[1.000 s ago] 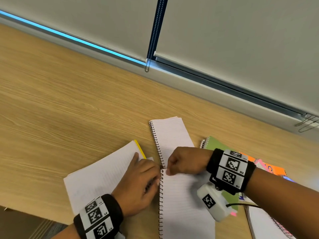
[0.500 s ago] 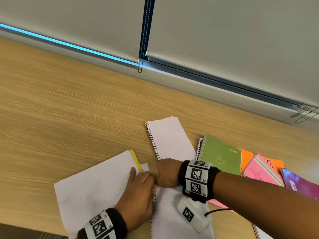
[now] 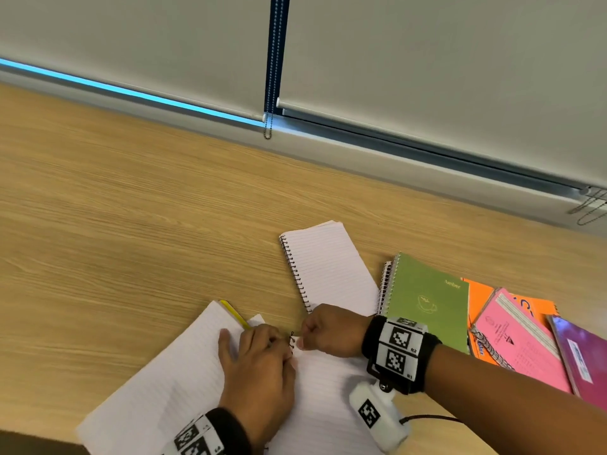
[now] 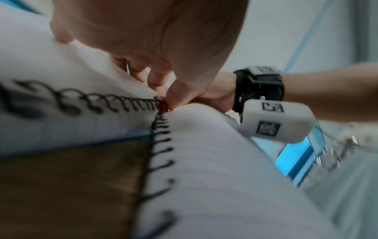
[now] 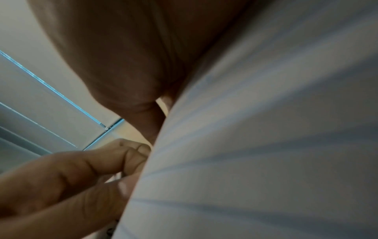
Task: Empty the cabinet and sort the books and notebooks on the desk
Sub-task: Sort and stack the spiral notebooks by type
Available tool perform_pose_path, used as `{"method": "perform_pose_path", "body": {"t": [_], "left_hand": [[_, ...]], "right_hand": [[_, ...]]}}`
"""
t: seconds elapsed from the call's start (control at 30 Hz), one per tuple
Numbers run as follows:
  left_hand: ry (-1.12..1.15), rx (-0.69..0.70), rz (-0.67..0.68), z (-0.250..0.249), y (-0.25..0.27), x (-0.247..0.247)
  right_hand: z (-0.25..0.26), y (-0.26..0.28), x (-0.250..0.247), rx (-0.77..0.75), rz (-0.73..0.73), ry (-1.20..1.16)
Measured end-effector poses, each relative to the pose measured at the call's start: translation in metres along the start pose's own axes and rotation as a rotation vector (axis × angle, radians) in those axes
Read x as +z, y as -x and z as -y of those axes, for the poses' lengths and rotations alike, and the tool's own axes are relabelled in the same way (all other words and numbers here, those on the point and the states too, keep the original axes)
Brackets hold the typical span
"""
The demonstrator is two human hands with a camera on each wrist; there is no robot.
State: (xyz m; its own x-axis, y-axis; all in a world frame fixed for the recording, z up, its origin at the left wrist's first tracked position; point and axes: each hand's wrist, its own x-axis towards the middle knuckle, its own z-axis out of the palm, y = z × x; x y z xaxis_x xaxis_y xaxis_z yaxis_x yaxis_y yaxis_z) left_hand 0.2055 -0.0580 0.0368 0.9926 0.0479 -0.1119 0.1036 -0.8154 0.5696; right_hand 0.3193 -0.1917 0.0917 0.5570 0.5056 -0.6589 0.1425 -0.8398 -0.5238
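Note:
An open spiral notebook [image 3: 157,389] with white lined pages lies at the desk's near edge, a yellow cover edge [image 3: 234,314] showing under its left page. My left hand [image 3: 259,359] rests on the left page, its fingers bent at the top of the black spiral [image 3: 291,342]. My right hand [image 3: 328,330] pinches the same top end from the right. In the left wrist view the spiral [image 4: 160,126] runs down from the pinching fingertips [image 4: 175,97]. The right wrist view is mostly filled by the lined page [image 5: 266,145], with the left hand's fingers [image 5: 81,169] beside it.
A second open spiral pad [image 3: 328,267] lies just behind the hands. To the right, green [image 3: 427,300], orange [image 3: 476,290], pink [image 3: 519,343] and purple [image 3: 584,356] notebooks overlap. Bare wooden desk [image 3: 131,208] extends left and back to the window blinds [image 3: 427,77].
Both hands stay at the top of the spiral. My right forearm has swung down towards me, uncovering the green, orange, pink and purple notebooks on the right.

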Motion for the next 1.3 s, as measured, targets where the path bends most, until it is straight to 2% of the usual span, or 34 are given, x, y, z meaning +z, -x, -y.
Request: {"method": "perform_pose_path", "body": {"t": [0.07, 0.13, 0.2, 0.3, 0.33, 0.53, 0.7, 0.8, 0.87, 0.9, 0.93, 0.97, 1.03, 1.07, 1.13, 1.23, 1.27, 1.3], "left_hand": [[0.177, -0.19, 0.043, -0.004, -0.004, 0.0], [0.317, -0.28, 0.015, -0.005, -0.004, -0.001], [0.475, -0.276, 0.001, -0.008, -0.007, -0.006], [0.779, -0.133, 0.032, -0.023, -0.019, -0.023], [0.793, -0.106, 0.028, -0.025, -0.023, -0.029], [0.459, -0.138, -0.065, 0.009, -0.042, -0.043], [0.314, -0.168, -0.114, 0.013, -0.076, -0.053], [0.108, -0.186, -0.12, 0.021, -0.097, -0.06], [-0.036, -0.084, -0.146, 0.016, -0.102, -0.066], [-0.01, 0.018, -0.143, 0.009, -0.101, -0.071], [0.107, 0.122, -0.069, 0.0, -0.098, -0.076], [0.291, 0.182, 0.085, -0.011, -0.093, -0.08], [0.605, 0.179, 0.434, -0.026, -0.085, -0.077], [0.665, 0.159, 0.472, -0.028, -0.082, -0.074], [0.744, 0.117, 0.364, -0.03, -0.081, -0.072], [0.904, 0.061, 0.237, -0.029, -0.077, -0.076], [0.954, 0.049, 0.213, -0.028, -0.075, -0.077], [1.012, 0.034, 0.191, -0.027, -0.074, -0.078]], "right_hand": [[0.003, 0.001, 0.002, -0.025, -0.021, 0.032], [0.005, 0.003, 0.007, -0.039, -0.047, 0.059], [0.006, 0.005, 0.015, -0.076, -0.063, 0.076], [0.008, 0.005, 0.025, -0.162, -0.085, 0.217], [0.007, 0.005, 0.024, -0.168, -0.088, 0.241], [-0.018, 0.007, -0.012, -0.08, -0.074, 0.149], [-0.037, 0.004, -0.031, -0.074, -0.21, 0.079], [-0.041, 0.012, -0.047, -0.139, -0.299, -0.032], [-0.039, 0.021, -0.058, -0.227, -0.347, -0.11], [-0.036, 0.026, -0.062, -0.276, -0.373, -0.136], [-0.032, 0.03, -0.066, -0.32, -0.405, -0.153], [-0.028, 0.034, -0.07, -0.347, -0.448, -0.162], [-0.019, 0.041, -0.075, -0.371, -0.561, -0.189], [-0.015, 0.044, -0.076, -0.378, -0.617, -0.19], [-0.011, 0.054, -0.081, -0.349, -0.72, -0.122], [-0.023, 0.072, -0.091, -0.175, -0.796, 0.054], [-0.03, 0.076, -0.093, -0.124, -0.815, 0.006], [-0.036, 0.079, -0.092, -0.1, -0.816, -0.143]]}}
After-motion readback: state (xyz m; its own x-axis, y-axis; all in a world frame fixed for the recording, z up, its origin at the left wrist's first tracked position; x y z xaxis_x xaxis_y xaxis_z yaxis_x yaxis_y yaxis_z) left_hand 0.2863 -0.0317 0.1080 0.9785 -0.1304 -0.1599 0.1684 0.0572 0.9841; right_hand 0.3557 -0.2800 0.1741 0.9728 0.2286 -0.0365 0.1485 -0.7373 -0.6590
